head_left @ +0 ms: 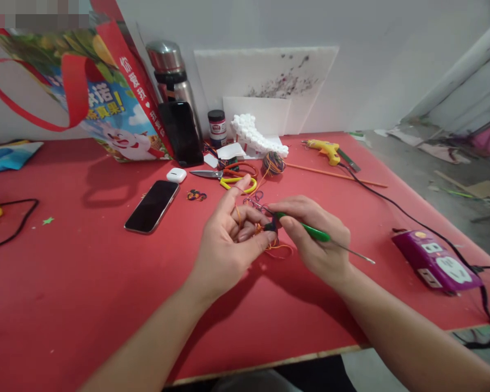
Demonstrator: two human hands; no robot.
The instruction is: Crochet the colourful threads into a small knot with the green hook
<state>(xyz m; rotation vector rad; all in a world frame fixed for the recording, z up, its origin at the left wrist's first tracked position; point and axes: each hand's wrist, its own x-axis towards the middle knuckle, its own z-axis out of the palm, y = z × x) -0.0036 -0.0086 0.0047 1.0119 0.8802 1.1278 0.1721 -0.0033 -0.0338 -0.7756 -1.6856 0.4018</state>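
My right hand [316, 234] is closed around the green handle of a crochet hook [316, 233], whose thin metal end points down to the right. Between the thumb and fingers of my left hand [232, 234] is a small dark piece of crochet [271, 226]. Orange yarn [280, 253] loops below the piece and also runs over my raised left index finger. Both hands meet above the table, the hook's working end at the crochet piece and mostly hidden by my fingers. A multicoloured yarn ball [273, 163] lies just beyond.
Scissors [239, 182], a phone [152, 207], an earbud case [176, 175] and a small crocheted piece [196, 195] lie on the red table [106, 294]. A yellow glue gun [324, 149] and a purple power socket [436, 261] are on the right. Behind stand a gift bag [122, 120] and a thermos [171, 71].
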